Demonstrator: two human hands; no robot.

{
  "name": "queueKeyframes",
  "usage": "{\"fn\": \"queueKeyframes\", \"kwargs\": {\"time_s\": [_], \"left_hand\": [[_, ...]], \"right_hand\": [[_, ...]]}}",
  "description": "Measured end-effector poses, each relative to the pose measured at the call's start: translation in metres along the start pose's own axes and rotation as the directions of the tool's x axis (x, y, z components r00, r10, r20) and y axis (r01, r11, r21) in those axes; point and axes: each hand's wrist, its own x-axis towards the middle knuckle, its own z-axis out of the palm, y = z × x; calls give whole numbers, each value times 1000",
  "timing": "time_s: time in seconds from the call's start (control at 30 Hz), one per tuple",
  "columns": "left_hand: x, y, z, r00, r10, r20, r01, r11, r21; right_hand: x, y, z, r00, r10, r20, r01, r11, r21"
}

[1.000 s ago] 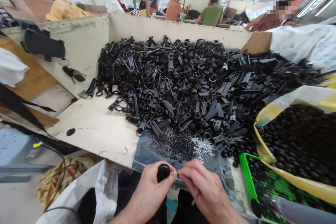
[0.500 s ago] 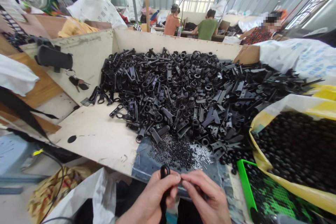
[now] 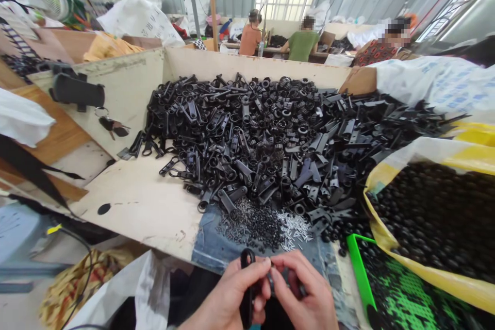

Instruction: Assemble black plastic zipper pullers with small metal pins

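I note the left hand (image 3: 235, 286) with fingers curled, gripping a black looped part (image 3: 246, 308) roughly upright at the near edge of the blue mat (image 3: 208, 240). The right hand (image 3: 309, 289) is pinched, fingertips beside the left's; I cannot tell whether it holds anything. Farther right, I record a green tray (image 3: 360, 273).

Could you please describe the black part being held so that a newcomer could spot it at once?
Start at the large heap of black parts on the worktable, then look below it to the person's left grip. The black part is there, roughly upright, with its looped end on top. Unlike its neighbours in the heap, it is held.
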Motion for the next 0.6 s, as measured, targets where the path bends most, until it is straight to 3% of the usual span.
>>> {"fn": "queueKeyframes", "kwargs": {"time_s": [0.1, 0.2, 0.33, 0.47, 0.6], "left_hand": [[-9, 11, 0, 997, -37, 70, 34, 998, 47], [-23, 22, -5, 983, -75, 166, 63, 995, 73], [-36, 28, -17, 961, -80, 265, 32, 983, 179], [-37, 29, -22, 972, 20, 234, -84, 960, 266], [-38, 31, -18, 985, 62, 160, -109, 947, 303]], "right_hand": [[1, 5, -1, 994, 110, -16, -108, 990, 96], [5, 6, -6, 989, 143, -30, -136, 976, 168], [10, -5, -7, 997, -39, 64, 30, 990, 137], [15, -14, 2, 955, -245, 169, 235, 969, 74], [20, -14, 8, 933, -300, 199, 306, 952, 5]]}}
